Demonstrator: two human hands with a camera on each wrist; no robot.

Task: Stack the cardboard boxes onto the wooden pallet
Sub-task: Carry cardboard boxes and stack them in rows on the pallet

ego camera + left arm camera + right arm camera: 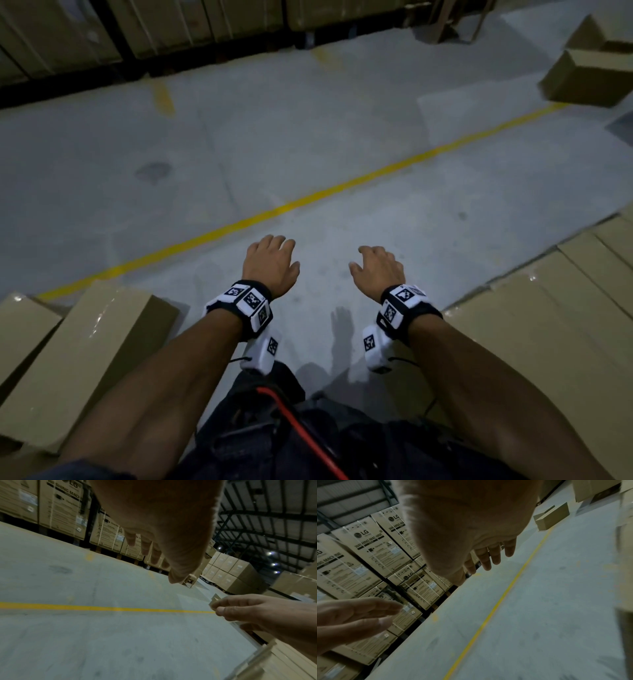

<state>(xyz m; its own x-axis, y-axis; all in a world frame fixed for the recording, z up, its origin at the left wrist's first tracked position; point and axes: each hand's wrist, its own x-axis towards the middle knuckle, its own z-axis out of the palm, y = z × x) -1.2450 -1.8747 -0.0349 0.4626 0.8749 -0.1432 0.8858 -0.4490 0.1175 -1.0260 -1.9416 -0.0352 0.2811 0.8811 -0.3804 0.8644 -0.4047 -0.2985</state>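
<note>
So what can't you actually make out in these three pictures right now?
- Wooden pallet: in no view.
- Box at left: head view, arm and frame edge cut it off.
- Far box: head view, right edge crops it.
- Small print on the stacked cartons: right wrist view, blurred.
- Left hand, right hand: empty; palms hidden in head view.

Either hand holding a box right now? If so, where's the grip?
Nothing is held. The left hand and right hand both hover over bare floor, fingers loose, between the box on the left and the boxes on the right.
</note>
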